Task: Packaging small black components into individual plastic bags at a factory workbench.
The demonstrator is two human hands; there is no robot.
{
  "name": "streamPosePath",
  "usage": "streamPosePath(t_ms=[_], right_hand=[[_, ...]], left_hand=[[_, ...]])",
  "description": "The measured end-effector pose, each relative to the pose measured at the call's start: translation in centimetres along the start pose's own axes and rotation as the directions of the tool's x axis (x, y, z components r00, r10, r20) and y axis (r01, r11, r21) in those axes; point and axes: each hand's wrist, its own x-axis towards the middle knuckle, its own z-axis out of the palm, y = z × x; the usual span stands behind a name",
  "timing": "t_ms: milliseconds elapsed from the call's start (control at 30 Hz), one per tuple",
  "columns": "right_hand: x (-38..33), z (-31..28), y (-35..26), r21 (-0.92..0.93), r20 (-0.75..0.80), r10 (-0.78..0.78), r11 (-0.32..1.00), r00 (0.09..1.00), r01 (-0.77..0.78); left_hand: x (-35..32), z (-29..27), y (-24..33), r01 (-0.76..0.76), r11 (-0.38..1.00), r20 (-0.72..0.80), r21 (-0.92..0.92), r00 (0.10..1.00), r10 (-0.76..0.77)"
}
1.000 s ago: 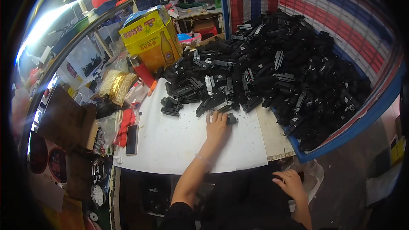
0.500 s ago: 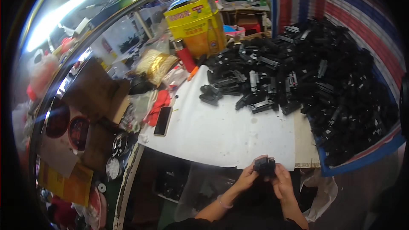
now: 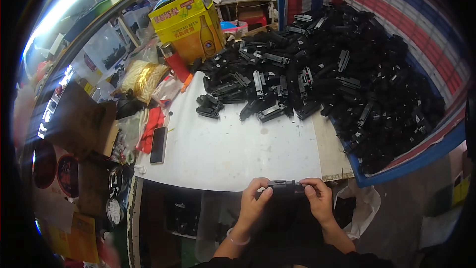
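Just off the front edge of the white-covered table (image 3: 223,159), I hold a long black plastic part (image 3: 284,183) level and crosswise. My left hand (image 3: 254,202) grips its left end, with the thumb in front and the fingers behind. At the right end, my right hand (image 3: 320,201) pinches it between thumb and forefinger; whether it grasps a smaller piece there, I cannot tell. Beyond my hands lies a big heap of similar black parts (image 3: 342,82), some with grey strips along them. A few loose ones (image 3: 209,105) sit at the heap's left edge.
A phone (image 3: 158,145) and red cloth (image 3: 152,128) lie on the table's left. Behind them stand a red flask (image 3: 176,63) and a yellow carton (image 3: 186,25). Striped sheeting (image 3: 416,17) backs the heap. A white bag (image 3: 366,211) hangs low at right.
The black part has turned from end-on to lengthwise across my view. My hands have moved apart to its two ends. The whole view has shifted, so the table appears further left.
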Motion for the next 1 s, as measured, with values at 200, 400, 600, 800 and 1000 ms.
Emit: streamPosePath(t_ms=[200, 400, 600, 800, 1000], right_hand=[[-0.4, -0.5, 0.1, -0.012, 0.000, -0.016, 1.000, 1.000, 0.016], [-0.6, -0.5, 0.4, 0.026, 0.001, 0.029, 0.999, 1.000, -0.029], [-1.6, -2.4, 0.4, 0.004, -0.035, 0.090, 0.996, 0.995, -0.090], [-6.1, -13.6, -2.9, -0.846, -0.034, -0.332, 0.512, 0.943, 0.150], [-10.7, -18.5, 1.1, -0.961, -0.153, 0.302, 0.174, 0.941, -0.213]], left_hand=[[-0.1, 0.4, 0.5, -0.102, 0.994, 0.019, 0.040, 0.995, 0.101], [-0.3, 0.5, 0.2, -0.086, 0.995, 0.029, 0.041, 0.996, 0.085], [0.0, 0.9, 0.0, -0.102, 0.982, 0.144, 0.160, 0.986, 0.079], [4.7, -0.4, -1.6, -0.325, 0.670, 0.185, 0.667, 0.944, 0.273], [16.9, 0.8, -1.9, -0.297, 0.166, 0.189, 0.940, 0.861, 0.473]])
